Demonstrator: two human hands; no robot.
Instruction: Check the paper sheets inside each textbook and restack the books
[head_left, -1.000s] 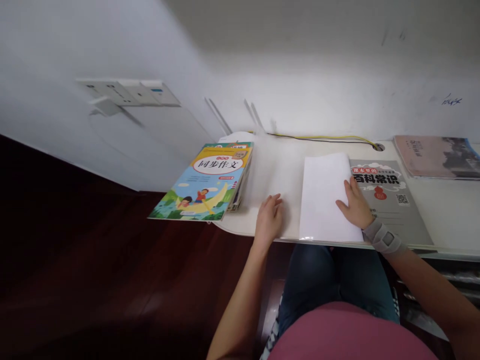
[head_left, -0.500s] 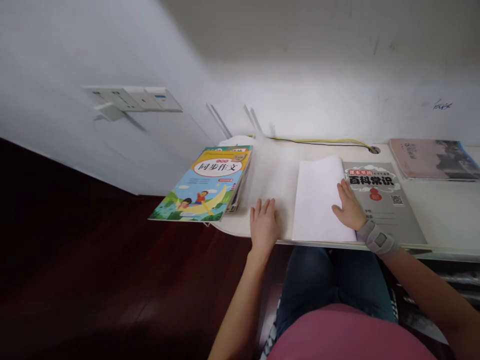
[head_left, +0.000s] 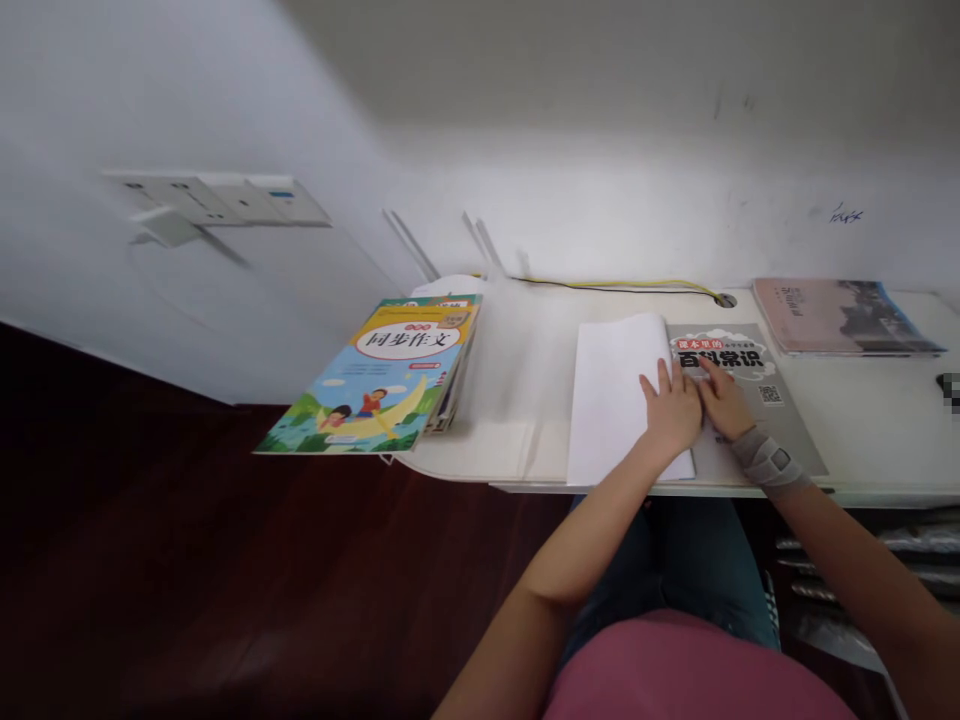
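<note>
A white blank sheet point(head_left: 611, 400) lies on the white desk, its right side against a grey booklet point(head_left: 787, 430) with a printed title. Whether the two are joined I cannot tell. My left hand point(head_left: 673, 412) rests with fingers spread across the sheet's right edge. Close beside it, my right hand point(head_left: 726, 402), with a grey band around the wrist, lies on the booklet's cover. Its index finger is stretched out over the title and its other fingers are partly hidden. Neither hand visibly holds anything.
A stack of books point(head_left: 390, 370) overhangs the desk's left end. A pink-covered book point(head_left: 832, 315) lies at the back right. Yellow and black cables point(head_left: 622, 287) run along the wall to a desk hole. A charger point(head_left: 166, 226) sits in the left wall's socket panel.
My left hand has moved right from the bare desk onto the white sheet's edge. My right hand has shifted off the sheet onto the grey cover. The view has turned slightly right.
</note>
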